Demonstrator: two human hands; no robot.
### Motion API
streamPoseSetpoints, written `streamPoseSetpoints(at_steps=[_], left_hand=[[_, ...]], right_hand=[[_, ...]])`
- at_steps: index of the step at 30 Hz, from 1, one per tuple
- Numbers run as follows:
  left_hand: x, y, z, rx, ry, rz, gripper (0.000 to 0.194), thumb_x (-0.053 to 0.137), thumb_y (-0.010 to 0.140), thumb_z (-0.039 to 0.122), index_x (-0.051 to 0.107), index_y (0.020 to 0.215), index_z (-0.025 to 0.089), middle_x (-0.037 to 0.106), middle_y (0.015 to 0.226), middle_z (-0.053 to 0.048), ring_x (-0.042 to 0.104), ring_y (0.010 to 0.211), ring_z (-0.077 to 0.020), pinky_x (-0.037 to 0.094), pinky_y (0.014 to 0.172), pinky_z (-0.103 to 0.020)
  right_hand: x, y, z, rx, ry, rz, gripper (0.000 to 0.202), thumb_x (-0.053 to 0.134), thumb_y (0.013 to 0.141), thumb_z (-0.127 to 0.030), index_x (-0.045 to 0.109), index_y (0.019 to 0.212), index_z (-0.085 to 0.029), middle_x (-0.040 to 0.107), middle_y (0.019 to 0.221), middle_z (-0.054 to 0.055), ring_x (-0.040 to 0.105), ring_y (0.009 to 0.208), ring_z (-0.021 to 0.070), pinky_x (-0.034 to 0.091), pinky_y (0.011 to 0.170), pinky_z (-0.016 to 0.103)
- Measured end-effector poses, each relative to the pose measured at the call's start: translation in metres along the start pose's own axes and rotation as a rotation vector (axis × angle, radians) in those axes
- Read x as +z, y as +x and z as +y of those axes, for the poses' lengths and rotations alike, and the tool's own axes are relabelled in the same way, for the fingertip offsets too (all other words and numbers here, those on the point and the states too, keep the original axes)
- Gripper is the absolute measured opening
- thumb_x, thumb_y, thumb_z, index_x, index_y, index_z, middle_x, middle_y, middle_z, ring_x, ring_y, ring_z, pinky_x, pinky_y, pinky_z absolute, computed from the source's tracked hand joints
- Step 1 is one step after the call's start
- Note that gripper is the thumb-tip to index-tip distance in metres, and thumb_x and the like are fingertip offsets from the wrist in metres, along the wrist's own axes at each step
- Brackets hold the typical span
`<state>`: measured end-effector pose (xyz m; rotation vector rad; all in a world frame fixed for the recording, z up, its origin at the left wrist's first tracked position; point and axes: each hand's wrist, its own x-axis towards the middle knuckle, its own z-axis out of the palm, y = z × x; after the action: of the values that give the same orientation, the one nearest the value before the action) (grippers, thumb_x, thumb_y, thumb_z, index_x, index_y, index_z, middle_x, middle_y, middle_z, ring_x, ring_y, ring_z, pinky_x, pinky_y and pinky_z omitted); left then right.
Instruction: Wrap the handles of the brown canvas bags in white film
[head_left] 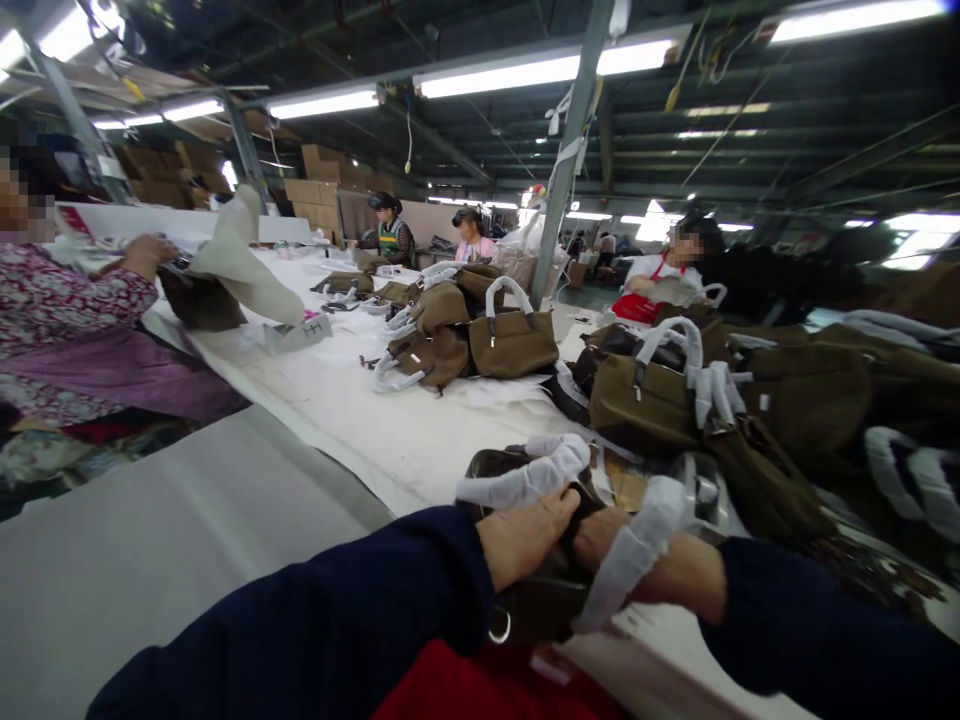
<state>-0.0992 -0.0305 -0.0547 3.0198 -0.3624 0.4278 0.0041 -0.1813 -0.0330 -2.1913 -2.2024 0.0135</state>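
Observation:
A dark brown handbag (540,600) lies at the near edge of the long table, its two handles wrapped in white paper. My left hand (525,535) grips the bag's top edge just under one wrapped handle (525,478). My right hand (667,570) holds the bag from the other side, with the second wrapped handle (630,560) lying across it. Both my sleeves are dark blue. The bag's opening faces away from me and its inside is mostly hidden by my hands.
Olive-brown handbags with white-wrapped handles are piled at the right (675,390) and in the middle of the table (480,335). The table is covered with white cloth (360,410). A person in a floral top (67,310) works at the left; other people sit farther back.

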Motion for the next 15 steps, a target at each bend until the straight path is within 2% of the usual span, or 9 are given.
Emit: streamPoseSetpoints(at_steps=[4,6,10,13,15], left_hand=[[-0.013,0.002,-0.005,-0.038,0.074,0.012,0.019,0.051,0.089,0.015,0.052,0.108,0.016,0.056,0.115,-0.010,0.054,0.104,-0.0252,0.049,0.075,-0.036],[-0.018,0.001,-0.006,-0.036,0.098,0.032,0.021,0.056,0.086,0.016,0.052,0.107,0.017,0.056,0.114,-0.009,0.053,0.103,-0.0262,0.048,0.074,-0.037],[-0.016,-0.001,-0.006,-0.009,0.087,0.061,0.021,0.054,0.087,0.016,0.052,0.108,0.017,0.057,0.113,-0.009,0.053,0.101,-0.0243,0.047,0.074,-0.036],[-0.011,0.000,-0.004,-0.018,0.077,0.070,0.018,0.050,0.090,0.017,0.053,0.107,0.019,0.057,0.112,-0.009,0.053,0.099,-0.0251,0.047,0.073,-0.039],[-0.010,0.002,-0.002,-0.015,0.072,0.070,0.019,0.053,0.088,0.016,0.053,0.107,0.017,0.057,0.111,-0.009,0.052,0.100,-0.0254,0.047,0.073,-0.039]], right_hand=[[-0.015,0.005,-0.004,0.002,0.052,-0.030,0.015,0.057,0.063,-0.010,0.056,0.053,-0.022,0.062,0.055,0.004,0.057,0.054,0.0189,0.049,0.060,0.032],[-0.023,0.004,-0.007,0.001,0.085,-0.036,0.013,0.060,0.061,-0.013,0.056,0.052,-0.022,0.061,0.055,0.003,0.057,0.054,0.0190,0.049,0.059,0.032],[-0.037,-0.005,-0.014,-0.017,0.125,-0.037,0.009,0.064,0.067,-0.018,0.063,0.058,-0.021,0.063,0.060,0.005,0.058,0.054,0.0186,0.048,0.058,0.031],[-0.032,-0.009,-0.012,0.004,0.142,-0.057,0.011,0.065,0.066,-0.016,0.063,0.056,-0.022,0.061,0.056,0.003,0.056,0.051,0.0178,0.047,0.054,0.031],[-0.014,-0.006,-0.008,0.068,0.192,-0.017,0.016,0.066,0.062,-0.016,0.058,0.050,-0.022,0.057,0.050,0.001,0.053,0.047,0.0166,0.044,0.051,0.030]])
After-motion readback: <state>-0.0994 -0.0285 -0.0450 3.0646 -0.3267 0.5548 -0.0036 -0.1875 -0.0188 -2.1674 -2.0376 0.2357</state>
